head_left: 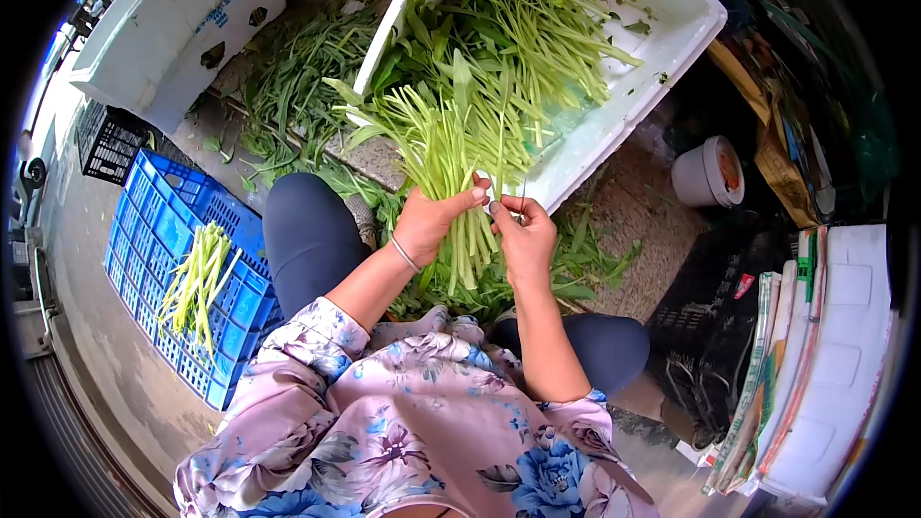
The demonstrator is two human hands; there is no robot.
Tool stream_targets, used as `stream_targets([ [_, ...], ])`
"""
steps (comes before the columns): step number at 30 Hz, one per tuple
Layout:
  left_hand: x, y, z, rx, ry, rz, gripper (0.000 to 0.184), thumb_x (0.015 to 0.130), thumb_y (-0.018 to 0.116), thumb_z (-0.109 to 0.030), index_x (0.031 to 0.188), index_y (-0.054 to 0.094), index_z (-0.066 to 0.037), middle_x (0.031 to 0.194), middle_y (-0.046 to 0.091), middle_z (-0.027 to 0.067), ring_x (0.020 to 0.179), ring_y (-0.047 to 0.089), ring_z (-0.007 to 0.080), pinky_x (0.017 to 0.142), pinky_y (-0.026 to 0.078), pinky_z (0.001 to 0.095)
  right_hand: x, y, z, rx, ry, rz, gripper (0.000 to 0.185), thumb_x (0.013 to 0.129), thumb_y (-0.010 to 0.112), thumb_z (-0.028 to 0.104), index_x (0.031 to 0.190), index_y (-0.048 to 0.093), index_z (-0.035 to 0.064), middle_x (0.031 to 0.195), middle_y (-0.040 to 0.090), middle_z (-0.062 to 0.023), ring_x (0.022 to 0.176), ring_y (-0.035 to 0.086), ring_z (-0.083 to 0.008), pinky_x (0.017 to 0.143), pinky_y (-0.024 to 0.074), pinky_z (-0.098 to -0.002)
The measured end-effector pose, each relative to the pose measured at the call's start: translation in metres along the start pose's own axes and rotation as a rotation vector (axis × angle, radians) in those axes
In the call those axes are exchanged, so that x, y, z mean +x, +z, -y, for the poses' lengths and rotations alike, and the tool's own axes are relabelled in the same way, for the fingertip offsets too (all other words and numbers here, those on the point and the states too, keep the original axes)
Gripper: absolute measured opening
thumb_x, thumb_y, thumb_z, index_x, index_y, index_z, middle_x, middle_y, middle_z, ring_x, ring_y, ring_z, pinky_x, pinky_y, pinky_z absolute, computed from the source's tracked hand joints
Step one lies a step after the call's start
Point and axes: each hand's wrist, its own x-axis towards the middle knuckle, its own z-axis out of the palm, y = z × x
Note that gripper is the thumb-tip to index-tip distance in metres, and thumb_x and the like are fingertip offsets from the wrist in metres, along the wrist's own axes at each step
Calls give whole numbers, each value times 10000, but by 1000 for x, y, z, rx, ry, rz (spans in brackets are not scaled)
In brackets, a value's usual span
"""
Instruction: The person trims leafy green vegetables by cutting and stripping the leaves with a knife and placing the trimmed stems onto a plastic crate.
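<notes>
A thick bunch of water spinach (434, 149) is gripped in my left hand (429, 225), its pale cut stems poking out below the fist. Beside it, my right hand (526, 242) is closed in a pinch on a single stem (501, 158) near the bunch. At these fingertips is a small dark, round piece I cannot make out clearly. Just beyond both hands lies a white foam box (662, 86), with a heap of leafy water spinach (523, 14) inside it.
On the left, a blue crate (144, 206) carries a small pile of trimmed stems (200, 283). Loose greens (307, 86) cover the ground. A white bucket (698, 176), a black crate (715, 336) and stacked foam boards (835, 355) stand right. Another foam box (182, 29) stands upper left.
</notes>
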Motion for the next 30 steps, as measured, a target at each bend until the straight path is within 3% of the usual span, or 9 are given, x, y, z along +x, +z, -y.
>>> stream_targets([
  [4, -3, 3, 12, 116, 61, 31, 273, 728, 677, -16, 981, 574, -19, 929, 617, 68, 844, 577, 155, 760, 472, 289, -14, -2, -14, 41, -127, 1, 114, 761, 671, 49, 809, 603, -27, 717, 601, -10, 623, 516, -43, 568, 424, -194],
  [8, -9, 4, 9, 174, -15, 10, 210, 728, 676, -7, 918, 587, -21, 835, 609, 44, 746, 589, 137, 683, 486, 269, -24, -10, -14, -6, -127, 65, 94, 766, 664, 46, 801, 610, -23, 712, 597, -1, 620, 512, -38, 582, 428, -197],
  [14, -8, -1, 14, 147, -35, 18, 197, 750, 649, -10, 922, 555, -29, 781, 586, 34, 678, 588, 140, 602, 485, 263, -30, -20, -18, -101, -187, 163, 130, 787, 649, 69, 877, 633, -24, 710, 594, -4, 614, 507, -39, 557, 420, -189],
  [16, -7, 0, 13, 134, -39, 18, 202, 755, 643, -14, 932, 546, -27, 780, 584, 35, 675, 588, 143, 599, 486, 268, -35, -21, -8, 29, -133, 243, 192, 804, 647, 118, 932, 634, -25, 705, 578, 0, 600, 487, -34, 517, 395, -178],
  [18, -10, 0, 10, 104, -25, 22, 202, 762, 635, -25, 939, 537, -22, 781, 583, 45, 674, 595, 156, 597, 494, 285, -34, -26, -5, 192, -16, 180, 263, 829, 631, 189, 990, 621, -19, 672, 532, 17, 554, 439, -28, 473, 355, -178],
  [20, -13, -1, 8, 14, -145, 51, 234, 753, 643, -34, 957, 530, -19, 805, 581, 63, 687, 607, 188, 618, 509, 304, -30, -32, 0, 286, 39, 236, 469, 901, 492, 362, 1150, 517, -35, 650, 454, 28, 533, 374, -37, 457, 311, -183],
  [23, -17, 0, 5, -26, -183, 48, 244, 752, 643, -27, 966, 527, -21, 828, 580, 70, 682, 607, 199, 638, 521, 318, -20, -35, 4, 563, 229, 444, 491, 911, 469, 354, 1230, 437, -19, 644, 444, 7, 526, 385, -55, 459, 316, -188],
  [27, -20, -4, 5, -33, -185, 130, 248, 751, 639, -20, 972, 527, -25, 823, 573, 65, 677, 606, 198, 632, 529, 311, -11, -29, 9, 484, 225, 474, 397, 921, 469, 285, 1231, 467, 37, 617, 408, 29, 497, 366, -51, 437, 305, -192],
  [30, -20, -5, 1, -31, -191, 111, 253, 745, 646, -24, 967, 526, -24, 812, 565, 55, 673, 599, 179, 609, 529, 294, -9, -29, 6, 306, 143, 418, 362, 918, 472, 310, 1179, 497, 61, 609, 386, 38, 486, 347, -56, 437, 286, -185],
])
